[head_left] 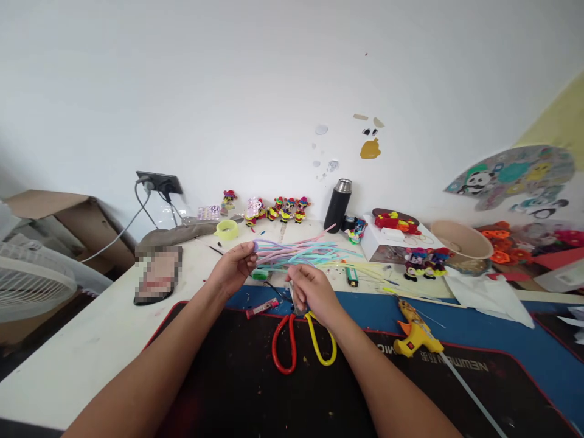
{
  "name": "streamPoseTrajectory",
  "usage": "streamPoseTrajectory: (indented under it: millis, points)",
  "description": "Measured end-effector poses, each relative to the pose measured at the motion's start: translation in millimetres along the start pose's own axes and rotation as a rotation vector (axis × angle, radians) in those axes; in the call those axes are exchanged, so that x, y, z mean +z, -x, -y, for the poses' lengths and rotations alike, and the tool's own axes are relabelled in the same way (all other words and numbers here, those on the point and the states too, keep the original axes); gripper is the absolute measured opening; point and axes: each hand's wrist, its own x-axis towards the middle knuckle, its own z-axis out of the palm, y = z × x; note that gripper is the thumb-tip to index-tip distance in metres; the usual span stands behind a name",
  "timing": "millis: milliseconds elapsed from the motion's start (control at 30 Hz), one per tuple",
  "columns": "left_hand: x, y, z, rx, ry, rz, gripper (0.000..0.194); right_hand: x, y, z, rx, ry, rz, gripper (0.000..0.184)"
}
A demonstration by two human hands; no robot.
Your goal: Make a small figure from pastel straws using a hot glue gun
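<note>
My left hand is closed in a pinch on a purple pipe cleaner, whose far part merges with the heap behind. To its right, my right hand has its fingers curled together. What sits between those fingertips, if anything, is too small to make out. Just beyond both hands lies a loose pile of pastel pipe cleaners in pink, teal and purple. Below my right hand, scissors with one red handle and one yellow handle lie on a black mat; the hand hides part of their blades.
A yellow glue gun with a long glue stick lies at right. Behind stand a black thermos, several small colourful figures and a white box. Yellow-green tape lies at left, with a white fan beyond the table edge.
</note>
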Motion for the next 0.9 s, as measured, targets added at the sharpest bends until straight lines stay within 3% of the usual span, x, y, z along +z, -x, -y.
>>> streamPoseTrajectory:
  millis: [200, 333, 433, 567, 733, 800, 900]
  points:
    - [0.6, 3.3, 8.1, -0.046, -0.008, 0.036, 0.019, 15.3, 3.8, -4.6, 0.017, 0.142, -0.026, 0.048]
    - [0.7, 3.4, 10.3, -0.075, -0.038, 0.041, 0.019, 8.3, 24.4, 6.3, 0.018, 0.281, -0.08, 0.047]
    - [1.5, 4.2, 10.0, -0.087, -0.042, 0.037, 0.02, -13.3, 53.7, 14.6, 0.112, 0.434, -0.128, 0.046]
    - [3.2, 6.2, 9.2, -0.095, -0.071, 0.052, 0.021, -57.9, 101.0, 25.1, 0.22, 0.573, -0.233, 0.045]
    - [4.6, 8.2, 10.3, -0.104, -0.112, 0.119, 0.024, -108.7, 151.7, 40.0, 0.32, 0.677, -0.515, 0.048]
    - [4.5, 8.4, 11.0, -0.103, -0.126, 0.129, 0.025, -121.6, 166.0, 42.0, 0.335, 0.683, -0.636, 0.049]
    - [3.9, 8.3, 11.7, -0.098, -0.141, 0.142, 0.027, -133.8, 180.4, 39.3, 0.401, 0.715, -0.709, 0.051]
